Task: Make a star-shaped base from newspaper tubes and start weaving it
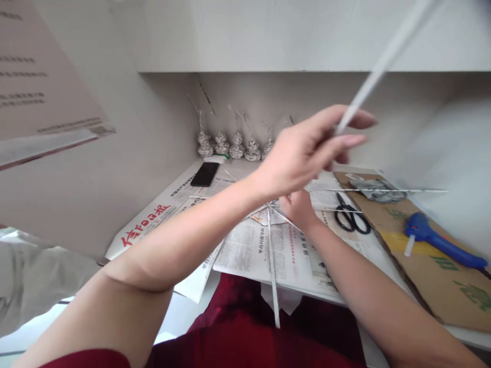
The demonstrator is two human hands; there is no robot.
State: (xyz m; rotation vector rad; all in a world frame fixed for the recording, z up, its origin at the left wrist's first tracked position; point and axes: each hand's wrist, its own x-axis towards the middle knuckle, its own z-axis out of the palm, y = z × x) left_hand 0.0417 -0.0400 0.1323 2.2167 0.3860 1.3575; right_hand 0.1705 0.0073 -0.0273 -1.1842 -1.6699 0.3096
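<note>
My left hand (pixel 297 148) is raised and reaches across in front of my right hand. Its fingers close on a white rolled paper strip (pixel 374 76), which slants up to the upper right and is blurred toward its far end. Below it, my right hand (pixel 299 208) is closed at the crossing of several thin paper strips (pixel 269 206), just above the newspaper; the left hand and forearm partly hide this spot. From the crossing, one strip (pixel 272 266) hangs toward my lap, and others stick out to the right.
Newspapers (pixel 241 250) cover the tabletop. Black scissors (pixel 351 217) lie to the right, near a blue glue gun (pixel 441 243) on cardboard (pixel 437 276). A phone (pixel 205 174) lies at the left. Several gourd-shaped woven paper pieces (pixel 237 146) stand at the back, under an overhanging white panel (pixel 268 41).
</note>
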